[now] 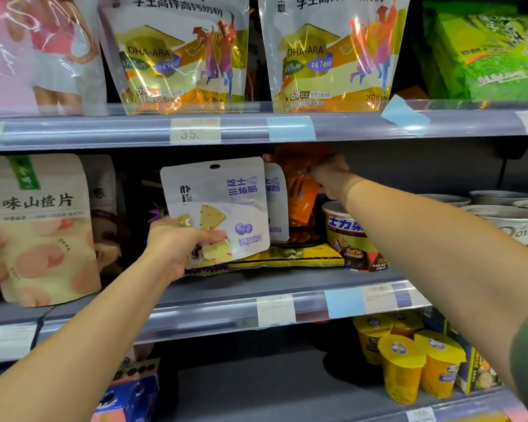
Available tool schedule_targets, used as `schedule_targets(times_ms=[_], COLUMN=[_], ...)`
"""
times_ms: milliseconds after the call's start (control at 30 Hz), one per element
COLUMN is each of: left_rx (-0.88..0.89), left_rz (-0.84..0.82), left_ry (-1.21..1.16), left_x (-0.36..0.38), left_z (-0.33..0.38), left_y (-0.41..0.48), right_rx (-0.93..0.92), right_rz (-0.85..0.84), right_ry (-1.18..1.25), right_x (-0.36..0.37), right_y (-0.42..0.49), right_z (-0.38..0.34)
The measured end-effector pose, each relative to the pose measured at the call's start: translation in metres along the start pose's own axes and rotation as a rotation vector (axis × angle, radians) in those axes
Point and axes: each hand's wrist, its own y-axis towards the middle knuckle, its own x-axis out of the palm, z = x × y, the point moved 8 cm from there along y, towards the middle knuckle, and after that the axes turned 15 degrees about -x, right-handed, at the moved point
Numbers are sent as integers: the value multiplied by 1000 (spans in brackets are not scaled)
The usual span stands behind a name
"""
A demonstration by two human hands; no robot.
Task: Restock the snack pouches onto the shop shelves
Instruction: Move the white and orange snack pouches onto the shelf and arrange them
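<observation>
At nine o'clock on the middle shelf (287, 278) a tall cream bag (40, 229) printed with pink fruit slices stands upright, with a darker bag partly hidden just behind its right edge. Towards the centre, the left hand (177, 245) comes up from seven o'clock and is closed on the lower left corner of a white cheese pouch (217, 205), thumb across the front, fingers behind. The pouch is held upright and tilted slightly, in front of the shelf opening, above flat yellow and purple packets (287, 257) that lie on the shelf. A second white pouch (276, 202) of the same print stands just behind its right edge. Right of that, at about one o'clock from the centre, an orange packet (299, 190) hangs or stands deep in the shelf. The right hand (329, 175) reaches in from four o'clock and touches the packet's upper right side with fingers curled; whether it truly grips the packet I cannot tell. Just below the wrist sits a round tub (348, 233) with blue lettering, and at three o'clock pale bowls (512, 220) are stacked side by side. At twelve o'clock, on the top shelf, two big milk powder bags (333, 53) stand. At five o'clock, on the lowest shelf, yellow cups (406, 360) cluster together.
</observation>
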Motion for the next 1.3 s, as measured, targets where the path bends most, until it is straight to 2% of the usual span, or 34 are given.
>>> schedule_targets(times_ms=[300, 400, 500, 633, 800, 1300], left_rx=[-29, -25, -35, -17, 6, -10], left_rz=[-65, -67, -47, -55, -79, -82], left_ry=[-41, -41, -44, -45, -9, 14], left_x=[28, 37, 40, 38, 34, 27], left_z=[3, 6, 4, 2, -2, -17], left_y=[10, 8, 12, 24, 37, -41], right_rx=[-55, -55, -46, -133, -114, -74], right_rz=[119, 185, 297, 321, 264, 77], right_ry=[18, -73, 8, 26, 102, 273], right_x=[-23, -41, -64, -85, -97, -138], right_y=[-19, -46, -80, -124, -173, -236], right_z=[-1, -11, -14, -20, -2, 22])
